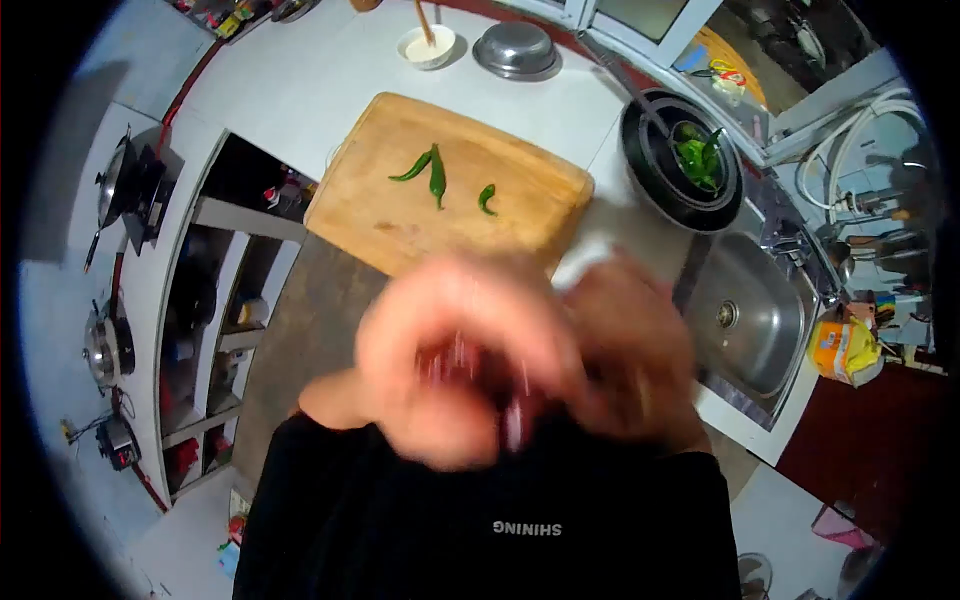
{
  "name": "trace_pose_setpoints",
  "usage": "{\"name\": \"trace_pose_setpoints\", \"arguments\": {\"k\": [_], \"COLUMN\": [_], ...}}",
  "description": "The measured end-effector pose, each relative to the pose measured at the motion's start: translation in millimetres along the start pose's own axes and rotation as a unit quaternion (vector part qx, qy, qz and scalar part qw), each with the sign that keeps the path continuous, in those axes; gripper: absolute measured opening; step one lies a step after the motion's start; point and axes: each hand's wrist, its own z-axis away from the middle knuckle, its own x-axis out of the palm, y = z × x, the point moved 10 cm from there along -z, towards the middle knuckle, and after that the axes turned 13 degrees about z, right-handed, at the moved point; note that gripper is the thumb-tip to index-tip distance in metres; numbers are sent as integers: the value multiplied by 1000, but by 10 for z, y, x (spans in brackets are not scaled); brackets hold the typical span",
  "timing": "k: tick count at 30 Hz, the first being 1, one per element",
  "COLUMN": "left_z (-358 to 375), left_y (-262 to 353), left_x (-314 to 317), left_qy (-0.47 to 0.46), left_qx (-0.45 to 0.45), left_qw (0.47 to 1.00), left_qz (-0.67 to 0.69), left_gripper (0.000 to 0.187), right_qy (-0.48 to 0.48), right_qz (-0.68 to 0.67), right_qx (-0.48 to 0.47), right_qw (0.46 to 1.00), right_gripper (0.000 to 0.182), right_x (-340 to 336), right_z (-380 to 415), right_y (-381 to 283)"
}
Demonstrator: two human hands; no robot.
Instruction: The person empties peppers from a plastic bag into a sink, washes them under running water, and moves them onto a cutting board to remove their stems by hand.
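Both of my hands are raised close to the camera in front of my black shirt, smeared by motion. My left hand (pixel 455 300) curves round in an arc, with a dark reddish patch showing inside the curve. Beside it on the right, my right hand (pixel 640 350) overlaps the left one's fingertips; I cannot tell what, if anything, they hold. Just beyond them lies a wooden cutting board (pixel 345 185). On it are a pair of green chili peppers (pixel 437 178) near the middle and a short curled green chili (pixel 487 199) to their right.
Behind the board stand a white bowl (pixel 428 60) with a wooden stick in it and an upturned metal bowl (pixel 515 50). A dark pan (pixel 640 180) holding green peppers (pixel 700 160) sits at the right, near the steel sink (pixel 760 340). Open shelves (pixel 215 310) line the left.
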Motion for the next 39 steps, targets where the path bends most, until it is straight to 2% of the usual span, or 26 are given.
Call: {"name": "trace_pose_setpoints", "arguments": {"k": [1, 2, 3, 4, 5, 8, 10, 12, 14, 16, 18, 20, 21, 23, 24, 26, 28, 29, 30, 32, 33, 34, 35, 36, 38, 39], "left_z": [-63, -53, -40, -25, -19, -129, -21, 63, 64, 37, -8, -103, -95, 74, 93, 248, 355, 412, 429, 500, 658, 822, 996, 1076, 1150, 1211], "left_y": [180, 253, 326, 396, 397, 331, 389, 443, 480, 504, 482, 287, 169, -81, -343, -645, -757, -791, -907, -1170, -1369, -1493, -1629, -1686, -1704, -1716], "left_x": [245, 354, 462, 567, 556, 488, 454, 452, 452, 430, 396, 140, -127, -668, -923, -1280, -1505, -1606, -1632, -1695, -1779, -1820, -1876, -1891, -2177, -2384], "left_qy": [-55, -58, -62, -66, -24, -103, -51, -20, -48, -78, -118, -146, -34, 181, 215, 266, 273, 251, 191, 59, 39, 29, 18, 6, 75, 124], "left_qx": [57, 83, 110, 136, 111, 82, 105, 116, 105, 95, 89, 74, 54, -30, -77, -97, -86, -42, -74, -134, -184, -157, -130, -103, -174, -210], "left_qw": [997, 994, 991, 987, 993, 987, 991, 992, 993, 992, 988, 978, 996, 982, 974, 959, 948, 928, 888, 738, 719, 723, 728, 732, 779, 787], "left_qz": [26, 35, 43, 51, 34, 89, 63, 43, 29, 15, 34, 126, 63, -40, 8, 0, -140, -270, -411, -659, -669, -672, -673, -673, -598, -567], "left_gripper": [21, 21, 22, 23, 23, 23, 23, 22, 21, 21, 20, 18, 15, 17, 19, 21, 21, 25, 28, 35, 44, 45, 47, 48, 49, 49], "right_qy": [35, 74, 164, 143, 122, 57, 50, 72, 58, 54, 46, 21, 3, -34, -53, -51, -29, -10, 8, 44, 51, 59, 64, 51, 27, 13], "right_qz": [31, 64, 76, 85, 96, 127, 160, 202, 138, 77, 26, -23, -46, -126, -182, -286, -372, -407, -441, -474, -465, -455, -436, -397, -313, -276], "right_qx": [-57, -111, -150, -173, -196, -278, -210, -4, -232, -267, -119, 14, 77, 220, 298, 351, 410, 442, 472, 528, 574, 618, 631, 631, 627, 648], "right_qw": [997, 989, 972, 971, 968, 950, 963, 977, 961, 959, 991, 999, 996, 967, 936, 890, 832, 799, 763, 704, 672, 638, 638, 665, 713, 710], "right_gripper": [18, 18, 18, 20, 22, 29, 26, 19, 22, 21, 15, 13, 14, 16, 17, 18, 19, 20, 21, 25, 25, 25, 21, 21, 23, 17], "right_x": [-85, -168, -255, -214, -189, -114, -53, -14, 43, 48, 82, 211, 333, 640, 829, 1070, 1268, 1346, 1449, 1682, 1772, 1856, 1929, 1946, 1892, 1812], "right_z": [-7, 4, 80, 85, 89, 61, -21, -18, -26, -31, -112, -122, -80, 52, 172, 410, 622, 716, 838, 1234, 1433, 1662, 1904, 2085, 2259, 2252], "right_y": [-280, -556, -752, -803, -826, -828, -823, -835, -890, -860, -655, -225, 94, 766, 1096, 1489, 1725, 1801, 1893, 2249, 2368, 2509, 2733, 2902, 3052, 3055]}}
